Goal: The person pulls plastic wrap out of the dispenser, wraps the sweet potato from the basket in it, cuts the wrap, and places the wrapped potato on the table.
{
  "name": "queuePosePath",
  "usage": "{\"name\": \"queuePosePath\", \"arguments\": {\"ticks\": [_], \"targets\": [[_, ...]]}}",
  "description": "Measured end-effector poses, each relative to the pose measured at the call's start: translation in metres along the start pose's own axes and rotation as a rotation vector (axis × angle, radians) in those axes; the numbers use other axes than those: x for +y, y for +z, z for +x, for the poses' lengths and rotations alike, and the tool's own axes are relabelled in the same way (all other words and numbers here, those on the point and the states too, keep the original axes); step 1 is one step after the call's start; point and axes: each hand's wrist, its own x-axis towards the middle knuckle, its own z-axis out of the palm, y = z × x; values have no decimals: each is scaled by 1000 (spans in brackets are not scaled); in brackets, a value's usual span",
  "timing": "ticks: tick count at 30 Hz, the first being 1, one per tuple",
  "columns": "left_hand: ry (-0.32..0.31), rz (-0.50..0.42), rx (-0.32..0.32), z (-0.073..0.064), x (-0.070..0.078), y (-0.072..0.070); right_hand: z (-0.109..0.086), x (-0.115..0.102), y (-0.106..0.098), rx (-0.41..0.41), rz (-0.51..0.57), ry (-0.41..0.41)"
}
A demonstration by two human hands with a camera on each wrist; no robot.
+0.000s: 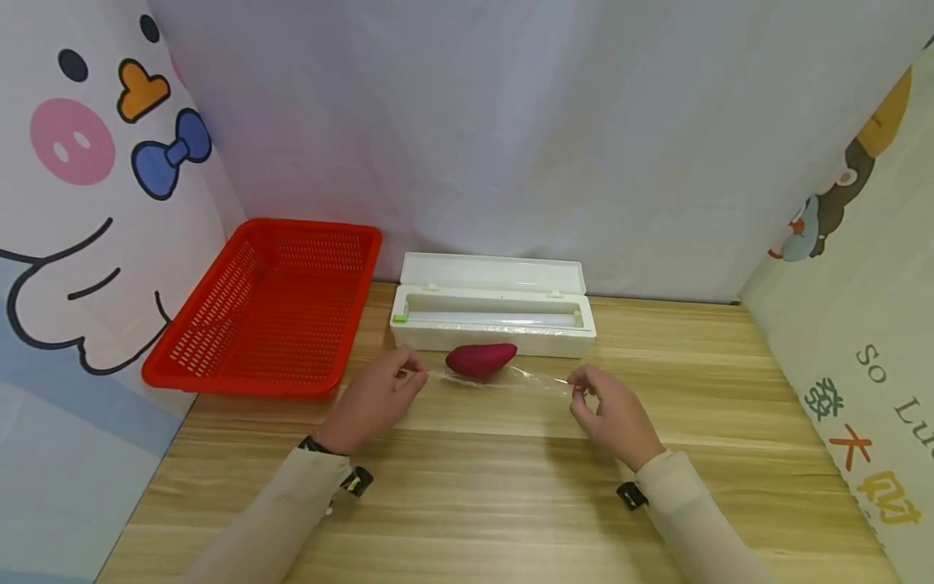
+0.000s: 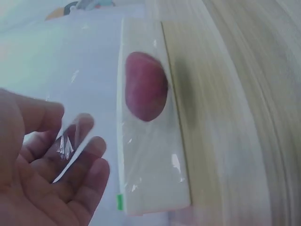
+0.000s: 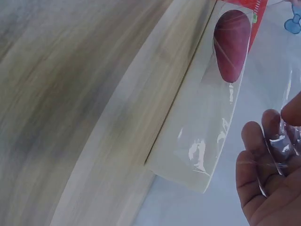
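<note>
A sheet of clear cling film (image 1: 540,381) stretches between the two hands in the head view. My left hand (image 1: 375,399) pinches its left end between thumb and fingers, and my right hand (image 1: 616,415) pinches the right end. Between them, nearer the left, is a purple-red sweet potato (image 1: 481,359), close to the front of a white cling film box (image 1: 496,341). Whether the film bears it or only passes in front is unclear. In both wrist views, glossy film shows at the fingertips (image 2: 98,146), and the sweet potato (image 3: 232,44) appears against the box.
The box's lid (image 1: 492,273) is up, with a film roll (image 1: 496,319) inside and a green piece (image 1: 400,319) at its left end. A red plastic basket (image 1: 241,388) stands to the left on the wooden table (image 1: 474,503). Printed cloths hang at the back and sides.
</note>
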Motion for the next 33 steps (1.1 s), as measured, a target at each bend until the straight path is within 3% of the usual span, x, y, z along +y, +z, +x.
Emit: {"name": "queuePosePath", "arguments": {"ticks": [6,13,18,28,33], "targets": [[-47,-116,89,7,-7,7,4,3,0,56,69,1],[-18,-157,168,15,-12,11,10,11,-1,125,170,30],[-6,-198,186,19,-13,15,16,14,-1,158,278,84],[-26,-314,236,30,-15,24,29,16,3,150,405,247],[-75,-322,266,35,-17,30,36,17,10,142,470,290]]}}
